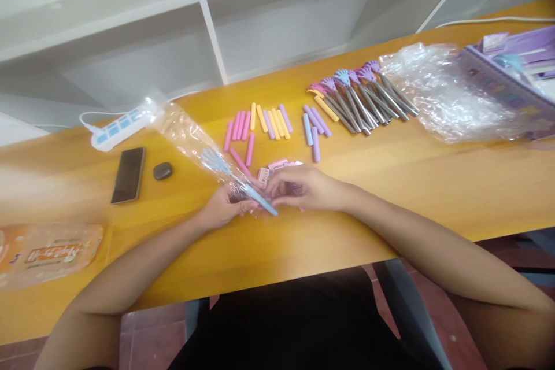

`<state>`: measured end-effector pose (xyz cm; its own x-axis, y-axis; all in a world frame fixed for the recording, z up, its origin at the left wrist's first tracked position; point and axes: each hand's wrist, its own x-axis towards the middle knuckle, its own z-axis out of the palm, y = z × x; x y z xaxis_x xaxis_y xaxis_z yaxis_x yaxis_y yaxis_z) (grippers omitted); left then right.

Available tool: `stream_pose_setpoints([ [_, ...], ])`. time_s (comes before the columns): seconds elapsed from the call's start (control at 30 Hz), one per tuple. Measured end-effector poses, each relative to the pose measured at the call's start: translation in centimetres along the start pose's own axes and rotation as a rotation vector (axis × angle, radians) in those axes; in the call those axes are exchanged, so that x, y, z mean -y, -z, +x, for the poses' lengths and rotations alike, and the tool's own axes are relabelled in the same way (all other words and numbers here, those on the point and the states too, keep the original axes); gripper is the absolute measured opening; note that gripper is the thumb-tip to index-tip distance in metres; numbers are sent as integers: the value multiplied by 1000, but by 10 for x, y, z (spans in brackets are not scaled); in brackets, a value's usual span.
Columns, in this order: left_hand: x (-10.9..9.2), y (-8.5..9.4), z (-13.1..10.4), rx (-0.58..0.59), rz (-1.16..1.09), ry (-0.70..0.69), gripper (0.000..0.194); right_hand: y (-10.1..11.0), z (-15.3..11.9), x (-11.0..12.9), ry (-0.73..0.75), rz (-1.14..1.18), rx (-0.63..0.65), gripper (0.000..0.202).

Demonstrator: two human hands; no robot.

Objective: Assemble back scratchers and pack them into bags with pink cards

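Observation:
A light blue back scratcher (264, 203) with a hand-shaped head lies slanted inside a long clear plastic bag (186, 130). My left hand (221, 206) grips the scratcher and bag near the handle, thumb on top. My right hand (312, 186) is closed, its fingertips pinching at the bag's near end beside the handle tip; exactly what lies between them is partly hidden. Behind the right hand is a small pile of pink printed packets (277, 165), partly covered by it. Pink handle sleeves (238, 126) and yellow sleeves (277, 124) lie just beyond.
Several metal-shafted back scratchers (364, 98) are piled at the back right, beside clear plastic bags (433, 92) and a purple printed package (498, 87). On the left are a power strip (121, 127), a phone (129, 175), a dark small case (162, 171) and an orange printed packet (52, 251).

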<state>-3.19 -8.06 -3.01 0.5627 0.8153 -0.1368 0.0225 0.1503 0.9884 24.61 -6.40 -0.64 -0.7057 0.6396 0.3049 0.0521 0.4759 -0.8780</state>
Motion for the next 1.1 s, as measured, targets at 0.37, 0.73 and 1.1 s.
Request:
stream_pose_setpoints([
  [0.37, 0, 2, 8, -113, -288, 51, 43, 1, -4, 0, 6, -117, 202, 53],
  [0.73, 5, 6, 8, -92, -220, 43, 44, -9, -5, -5, 130, -155, 24, 15],
  [1.1, -9, -4, 0, 181, 68, 38, 32, -25, 1, -10, 109, -86, -136, 33],
])
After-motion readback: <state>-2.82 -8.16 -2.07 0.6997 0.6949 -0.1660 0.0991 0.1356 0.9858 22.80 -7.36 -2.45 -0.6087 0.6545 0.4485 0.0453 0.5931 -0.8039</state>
